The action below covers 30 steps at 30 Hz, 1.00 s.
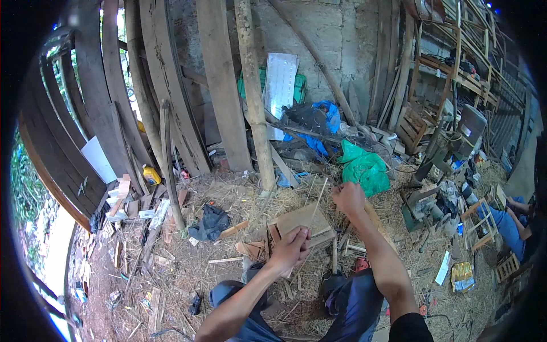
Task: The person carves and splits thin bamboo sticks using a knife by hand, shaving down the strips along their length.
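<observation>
My left hand (292,248) is closed around a thin wooden stick (319,199), which rises from the fist and slants up to the right. My right hand (348,199) is curled shut just right of the stick's upper end. What its fingers hold, if anything, is hidden. Below and between both hands sits a wooden block or low stool (290,219) with a flat top. My knees lie on either side beneath my forearms.
Straw and wood scraps cover the ground. A green plastic bag (367,171) lies beyond my right hand, a black bag (209,223) to the left. A wooden post (254,97) stands ahead. At far right a person (515,225) sits near a small wooden frame (484,225).
</observation>
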Tool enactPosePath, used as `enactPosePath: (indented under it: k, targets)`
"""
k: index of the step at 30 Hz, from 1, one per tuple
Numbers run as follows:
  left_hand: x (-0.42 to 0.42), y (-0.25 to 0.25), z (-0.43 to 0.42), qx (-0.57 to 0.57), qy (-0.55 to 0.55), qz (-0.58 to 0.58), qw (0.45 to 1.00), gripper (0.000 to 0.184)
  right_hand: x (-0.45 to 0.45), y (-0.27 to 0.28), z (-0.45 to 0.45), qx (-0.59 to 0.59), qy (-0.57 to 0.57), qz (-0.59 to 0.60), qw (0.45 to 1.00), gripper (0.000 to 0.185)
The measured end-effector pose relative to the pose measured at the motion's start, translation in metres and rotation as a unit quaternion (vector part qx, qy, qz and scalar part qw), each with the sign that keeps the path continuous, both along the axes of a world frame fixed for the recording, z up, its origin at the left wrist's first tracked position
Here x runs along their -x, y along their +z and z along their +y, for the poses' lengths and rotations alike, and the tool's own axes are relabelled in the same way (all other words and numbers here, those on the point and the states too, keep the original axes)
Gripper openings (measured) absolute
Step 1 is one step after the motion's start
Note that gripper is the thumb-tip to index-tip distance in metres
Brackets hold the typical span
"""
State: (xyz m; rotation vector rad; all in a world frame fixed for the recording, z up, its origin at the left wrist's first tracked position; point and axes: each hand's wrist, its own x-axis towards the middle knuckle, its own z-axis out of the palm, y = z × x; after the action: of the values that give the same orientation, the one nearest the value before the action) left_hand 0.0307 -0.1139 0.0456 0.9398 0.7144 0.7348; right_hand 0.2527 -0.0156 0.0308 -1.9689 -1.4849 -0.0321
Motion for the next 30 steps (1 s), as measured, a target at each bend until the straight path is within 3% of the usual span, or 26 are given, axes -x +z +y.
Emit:
enactPosePath:
  k: [2, 5, 7, 10, 16, 25, 27, 28, 30]
  targets:
    - [0.001, 0.007, 0.006, 0.01, 0.021, -0.01, 1.0, 0.019, 0.003, -0.01, -0.004, -0.017, 0.012, -0.029, 0.999, 0.028]
    - [0.005, 0.007, 0.023, 0.017, 0.045, -0.052, 0.998, 0.017, 0.036, 0.013, -0.029, -0.019, 0.042, 0.038, 0.998, 0.025]
    - [0.005, 0.007, 0.026, 0.039, 0.049, -0.093, 0.994, 0.017, 0.05, 0.015, -0.041, -0.053, 0.203, -0.026, 0.977, 0.02]
    - [-0.001, 0.011, 0.015, 0.024, 0.059, -0.048, 0.997, 0.018, 0.067, 0.012, -0.044, -0.043, 0.24, -0.12, 0.962, 0.014]
    - [0.002, 0.005, 0.021, -0.032, 0.05, -0.033, 0.998, 0.018, 0.046, 0.004, -0.017, -0.01, 0.14, -0.127, 0.982, 0.011]
    - [0.002, 0.0, 0.011, 0.0, 0.033, 0.007, 0.999, 0.018, -0.003, -0.01, -0.004, 0.05, -0.004, -0.075, 0.996, 0.02]
    - [-0.002, 0.003, 0.011, 0.02, 0.037, 0.01, 0.999, 0.018, 0.006, -0.019, -0.008, -0.033, -0.026, -0.086, 0.995, 0.016]
    - [-0.001, 0.003, 0.011, 0.039, 0.045, 0.018, 0.998, 0.019, 0.011, -0.017, -0.011, -0.032, -0.027, -0.088, 0.995, 0.016]
    - [0.002, -0.001, 0.015, 0.046, 0.021, -0.016, 0.999, 0.019, 0.024, -0.009, -0.016, 0.004, 0.138, -0.033, 0.99, 0.019]
